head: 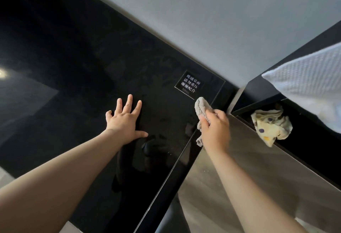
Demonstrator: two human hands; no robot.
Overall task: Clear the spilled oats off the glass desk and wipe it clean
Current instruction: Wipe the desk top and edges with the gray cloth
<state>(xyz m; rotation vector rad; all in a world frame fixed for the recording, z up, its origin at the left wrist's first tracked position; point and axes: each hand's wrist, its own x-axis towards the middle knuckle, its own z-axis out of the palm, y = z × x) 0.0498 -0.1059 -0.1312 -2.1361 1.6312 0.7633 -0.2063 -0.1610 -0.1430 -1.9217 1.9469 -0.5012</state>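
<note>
At the black glass desk (73,57) by a grey wall (203,11), left hand (125,122) splayed flat, right hand (215,129) around a cloth (202,107).

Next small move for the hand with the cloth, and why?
Likely sweep the grey cloth, gripped by the right hand, toward the person along the right edge of the glass desk: faint pale specks lie there, right of the left hand, which rests flat on it.

Place: likely a hotel guest room
Evidence: printed Chinese notice (190,85) on black glass desk (73,66); white waffle-weave linen (310,77); plain grey wall (203,11)
</note>
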